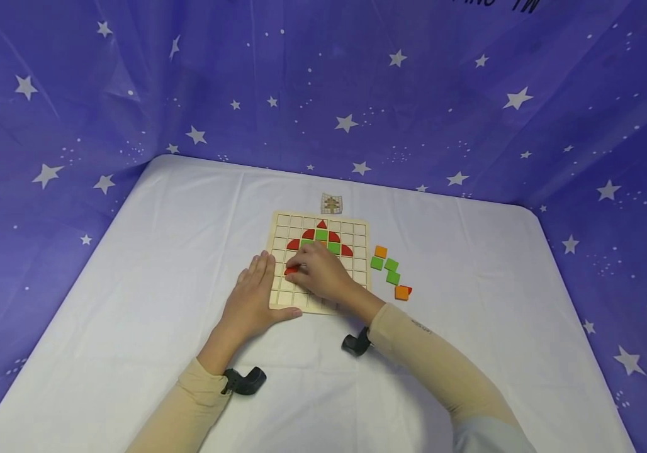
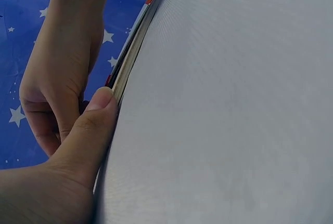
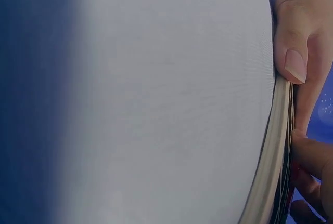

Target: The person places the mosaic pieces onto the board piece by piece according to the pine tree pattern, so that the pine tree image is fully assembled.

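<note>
A square wooden grid board (image 1: 285,298) lies on the white table. My left hand (image 1: 251,299) rests along its left side, fingers straight and thumb out at the near edge; the left wrist view shows the thumb (image 2: 93,122) against that edge. Over the board's lower left, my right hand (image 1: 326,272) pinches a red curved piece (image 1: 291,271) between thumb and fingers. Farther up the grid sit a red triangle (image 1: 322,224), several red quarter-round pieces (image 1: 347,250) and green squares (image 1: 321,234). The right hand hides part of the middle cells.
Right of the board lie loose green squares (image 1: 393,277), an orange square (image 1: 381,251) and another orange square (image 1: 401,292) overlapping a red piece (image 1: 410,290). A small card with a tree pattern (image 1: 331,204) lies beyond the far edge. A starry blue curtain (image 1: 346,94) surrounds the table.
</note>
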The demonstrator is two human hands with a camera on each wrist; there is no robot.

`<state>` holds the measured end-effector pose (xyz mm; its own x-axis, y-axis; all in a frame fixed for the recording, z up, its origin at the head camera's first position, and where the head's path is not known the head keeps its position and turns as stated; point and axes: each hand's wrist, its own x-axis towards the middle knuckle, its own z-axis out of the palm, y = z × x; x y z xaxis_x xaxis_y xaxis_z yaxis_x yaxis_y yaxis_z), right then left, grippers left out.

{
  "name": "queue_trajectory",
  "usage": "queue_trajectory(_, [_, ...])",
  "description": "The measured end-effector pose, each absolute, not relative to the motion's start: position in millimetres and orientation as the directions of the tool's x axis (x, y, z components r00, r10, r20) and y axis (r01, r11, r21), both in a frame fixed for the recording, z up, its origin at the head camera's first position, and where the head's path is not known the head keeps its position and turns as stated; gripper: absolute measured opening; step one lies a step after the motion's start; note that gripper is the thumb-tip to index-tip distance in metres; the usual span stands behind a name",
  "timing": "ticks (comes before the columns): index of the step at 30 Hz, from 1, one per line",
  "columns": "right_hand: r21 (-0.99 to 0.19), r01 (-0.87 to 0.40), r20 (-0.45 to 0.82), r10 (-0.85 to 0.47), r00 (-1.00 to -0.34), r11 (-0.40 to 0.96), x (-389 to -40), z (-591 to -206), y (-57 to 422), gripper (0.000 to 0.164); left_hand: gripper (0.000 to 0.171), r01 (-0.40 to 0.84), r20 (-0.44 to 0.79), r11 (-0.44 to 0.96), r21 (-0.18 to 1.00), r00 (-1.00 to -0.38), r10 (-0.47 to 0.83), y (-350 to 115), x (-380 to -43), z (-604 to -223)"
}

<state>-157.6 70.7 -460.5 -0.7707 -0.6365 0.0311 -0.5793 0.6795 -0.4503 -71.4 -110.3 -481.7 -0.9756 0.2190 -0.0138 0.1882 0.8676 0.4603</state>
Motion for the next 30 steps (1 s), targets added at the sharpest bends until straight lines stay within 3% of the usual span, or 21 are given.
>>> queue_trajectory(8, [-0.501,-0.588,0.003,-0.678,-0.735,0.635,-155.5,-461.2,69.8,0.022,0.126,0.178,-0.034,0.872,0.456,-0.976,0.217,-110.1,-72.1,-481.0])
queue_trajectory(20, [-0.487,-0.610,-0.017,-0.705,-0.709,0.625,-153.8,-455.1,70.5,0.024,0.126,0.192,-0.013,0.874,0.446,-0.975,0.220,-110.1,-73.3,-479.6])
queue_trajectory(30, [-0.539,-0.552,0.014,-0.648,-0.761,0.636,-157.0,-458.5,76.4,0.041,0.127,0.184,-0.020,0.870,0.458,-0.976,0.217,-109.7,-72.3,-482.8])
